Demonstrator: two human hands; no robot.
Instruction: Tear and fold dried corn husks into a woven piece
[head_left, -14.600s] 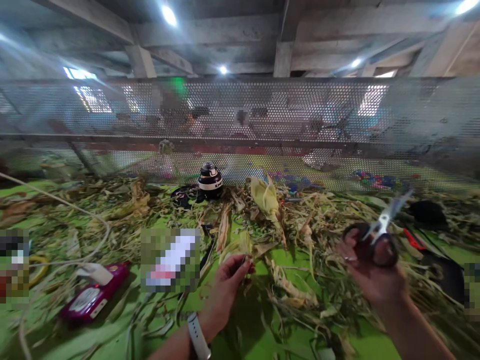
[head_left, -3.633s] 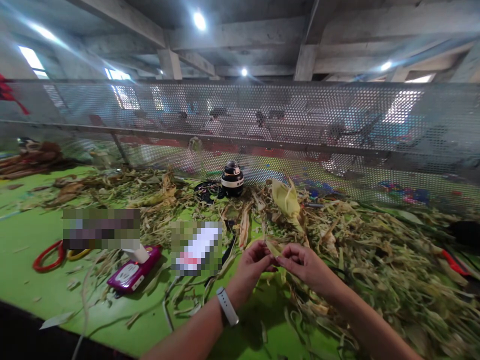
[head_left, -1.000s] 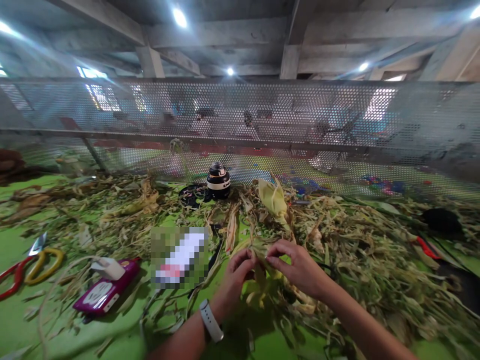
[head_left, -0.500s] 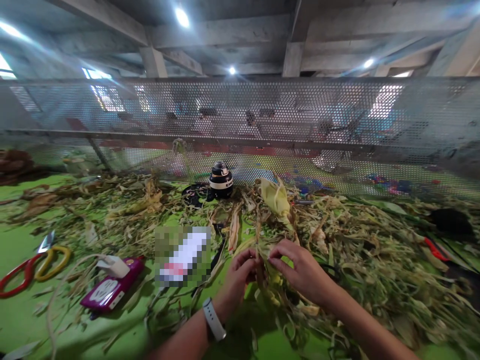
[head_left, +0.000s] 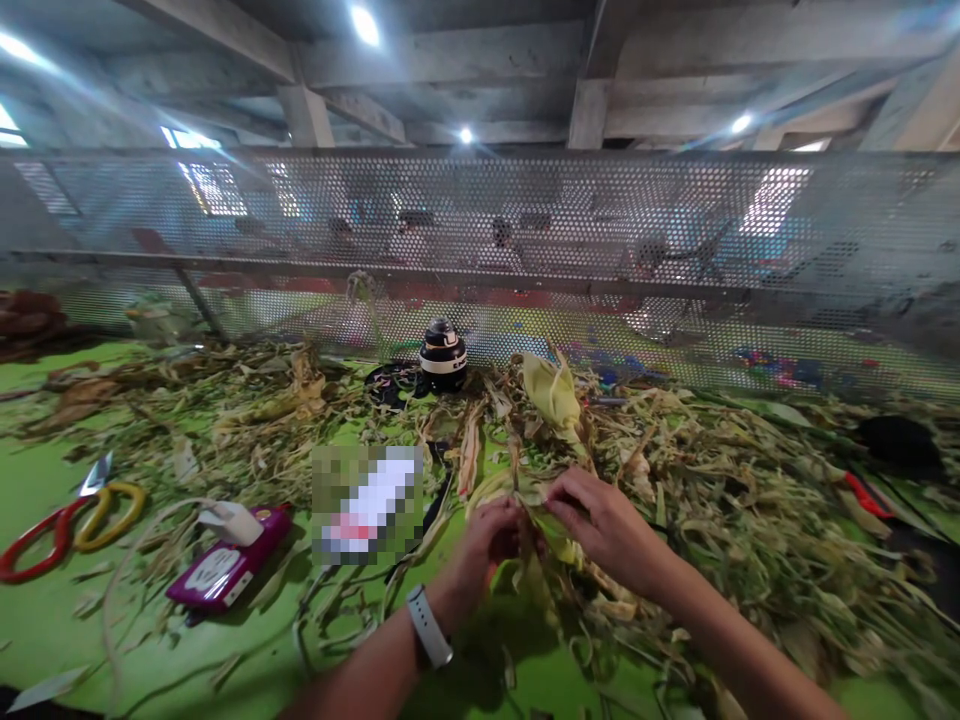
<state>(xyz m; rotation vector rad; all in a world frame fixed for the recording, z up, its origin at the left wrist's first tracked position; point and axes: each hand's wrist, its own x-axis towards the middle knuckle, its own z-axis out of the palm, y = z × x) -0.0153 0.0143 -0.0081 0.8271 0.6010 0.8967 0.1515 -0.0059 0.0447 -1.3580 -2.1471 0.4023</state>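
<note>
My left hand (head_left: 486, 545) is closed in a pinch around dried leaf strips (head_left: 534, 580), which look like husk and hang below the fingers. A white watch band circles the left wrist. Close by on the right, my right hand (head_left: 600, 520) pinches the pale upper end of a strip, thumb against forefinger. Fingers partly hide the spot where the strips meet. Just beyond the hands a broad yellow-green leaf (head_left: 551, 390) stands up from the pile. A reddish-tan dried strip (head_left: 470, 450) lies to its left.
Loose dried leaves (head_left: 750, 500) cover much of the green tabletop (head_left: 247, 670). At left are scissors (head_left: 90, 515) with red and yellow handles, a purple power strip (head_left: 229, 570) with a white plug, and a blurred-out phone-like object (head_left: 371, 505). A black jar (head_left: 443, 358) stands before the perforated metal screen (head_left: 480, 220).
My left hand has closed further and rolled over the strips, its fingertips now less visible. My right hand has shifted slightly right. The hanging leaf end has swung right.
</note>
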